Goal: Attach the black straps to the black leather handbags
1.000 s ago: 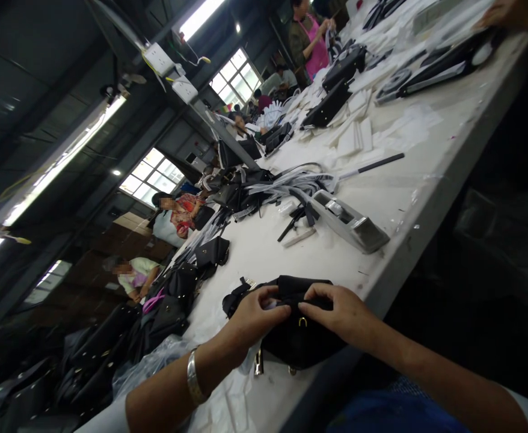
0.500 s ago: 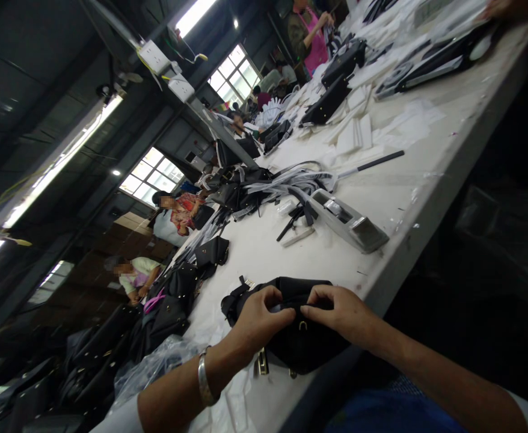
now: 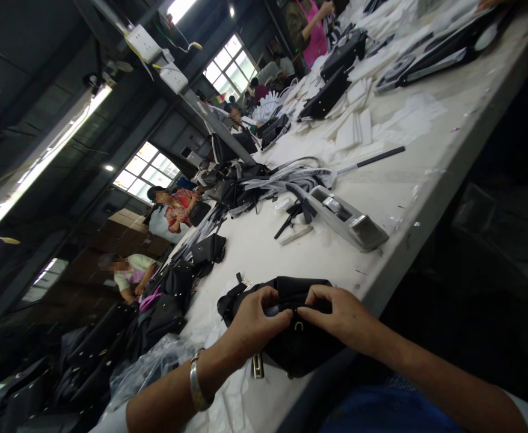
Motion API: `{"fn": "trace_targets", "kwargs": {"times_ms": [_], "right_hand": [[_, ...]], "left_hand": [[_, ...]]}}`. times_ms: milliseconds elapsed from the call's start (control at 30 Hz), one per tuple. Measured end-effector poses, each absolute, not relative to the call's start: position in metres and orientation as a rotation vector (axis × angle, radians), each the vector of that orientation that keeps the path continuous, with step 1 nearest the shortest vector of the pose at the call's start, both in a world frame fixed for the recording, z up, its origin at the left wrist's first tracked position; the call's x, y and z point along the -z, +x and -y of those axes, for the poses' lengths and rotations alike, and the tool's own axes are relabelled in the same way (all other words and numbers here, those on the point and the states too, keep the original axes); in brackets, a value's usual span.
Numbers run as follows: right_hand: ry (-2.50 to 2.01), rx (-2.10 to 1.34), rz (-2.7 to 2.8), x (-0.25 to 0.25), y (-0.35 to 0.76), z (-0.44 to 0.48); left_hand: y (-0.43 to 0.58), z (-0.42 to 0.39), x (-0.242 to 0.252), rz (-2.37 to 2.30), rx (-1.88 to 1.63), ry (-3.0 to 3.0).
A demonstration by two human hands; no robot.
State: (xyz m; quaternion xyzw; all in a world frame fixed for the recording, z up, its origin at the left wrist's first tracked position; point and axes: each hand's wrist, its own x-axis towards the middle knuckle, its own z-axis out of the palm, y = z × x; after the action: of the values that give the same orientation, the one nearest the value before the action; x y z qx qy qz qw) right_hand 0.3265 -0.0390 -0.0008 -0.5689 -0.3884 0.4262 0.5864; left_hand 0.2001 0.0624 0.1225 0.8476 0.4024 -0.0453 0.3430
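A black handbag (image 3: 306,349) with gold-coloured metal fittings lies at the near edge of the table. My left hand (image 3: 257,313), with a silver bangle on its wrist, grips the bag's upper edge between thumb and fingers. My right hand (image 3: 336,310) pinches the same edge just to the right. The two thumbs almost meet above a small D-shaped ring (image 3: 299,326). A gold metal clasp (image 3: 257,365) hangs below my left hand. Both hands' fingertips are partly hidden in the folds of the bag.
On the white table (image 3: 246,252) lie a tape dispenser (image 3: 349,219), a bundle of wrapped straps (image 3: 291,177) and white sheets (image 3: 354,132). Black bags (image 3: 169,294) are heaped along the left side, beside clear plastic (image 3: 151,367). Several people work across the table, one in a pink apron (image 3: 313,42).
The camera view has shifted slightly. Both hands keep their hold on the bag's edge, with hardly any movement between them.
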Motion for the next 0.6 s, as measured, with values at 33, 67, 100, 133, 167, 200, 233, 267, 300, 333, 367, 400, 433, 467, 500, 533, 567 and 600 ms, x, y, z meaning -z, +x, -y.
{"fn": "trace_targets", "kwargs": {"times_ms": [33,67,100,133,167,200,233,267,300,333,367,400,433,467,500,533,567,600], "right_hand": [[-1.333,-0.99,0.914,0.0,0.327,0.039],[-1.339,-0.988,0.921,0.0,0.327,0.039],[-1.344,-0.985,0.928,0.0,0.327,0.039],[-1.349,-0.982,0.932,0.0,0.326,0.04],[-1.353,-0.977,0.935,0.0,0.326,0.041],[-1.358,-0.972,0.934,0.001,0.325,0.041],[-1.362,-0.963,0.93,0.001,0.324,0.042],[-1.369,-0.955,0.924,0.0,0.324,0.042],[-1.383,-0.95,0.918,0.0,0.323,0.043],[-1.406,-0.948,0.916,0.0,0.322,0.043],[-1.432,-0.951,0.917,0.0,0.322,0.042],[-1.455,-0.958,0.921,0.001,0.321,0.042],[-1.469,-0.97,0.929,0.001,0.32,0.042],[-1.471,-0.986,0.939,0.002,0.32,0.041],[-1.464,-0.994,0.949,0.002,0.319,0.041],[-1.456,-0.993,0.958,0.003,0.319,0.042],[-1.451,-0.983,0.969,0.003,0.318,0.042],[-1.443,-0.976,0.985,0.003,0.318,0.043]], "left_hand": [[0.2,-0.063,-0.121,-1.05,0.109,2.201],[0.2,-0.063,-0.12,-1.05,0.1,2.197],[0.199,-0.063,-0.118,-1.049,0.09,2.194],[0.199,-0.064,-0.117,-1.047,0.082,2.192],[0.2,-0.064,-0.115,-1.044,0.073,2.192],[0.2,-0.064,-0.114,-1.038,0.063,2.193],[0.2,-0.064,-0.113,-1.031,0.056,2.19],[0.201,-0.064,-0.112,-1.023,0.047,2.184],[0.201,-0.063,-0.111,-1.014,0.035,2.175],[0.202,-0.063,-0.111,-1.004,0.02,2.165],[0.202,-0.062,-0.11,-0.997,0.005,2.157],[0.202,-0.06,-0.109,-0.993,-0.009,2.154],[0.202,-0.058,-0.108,-0.993,-0.024,2.16],[0.202,-0.056,-0.107,-0.997,-0.04,2.171],[0.201,-0.054,-0.106,-1.006,-0.053,2.185],[0.201,-0.051,-0.104,-1.015,-0.068,2.198],[0.2,-0.049,-0.102,-1.021,-0.083,2.211],[0.199,-0.047,-0.1,-1.024,-0.095,2.22]]}}
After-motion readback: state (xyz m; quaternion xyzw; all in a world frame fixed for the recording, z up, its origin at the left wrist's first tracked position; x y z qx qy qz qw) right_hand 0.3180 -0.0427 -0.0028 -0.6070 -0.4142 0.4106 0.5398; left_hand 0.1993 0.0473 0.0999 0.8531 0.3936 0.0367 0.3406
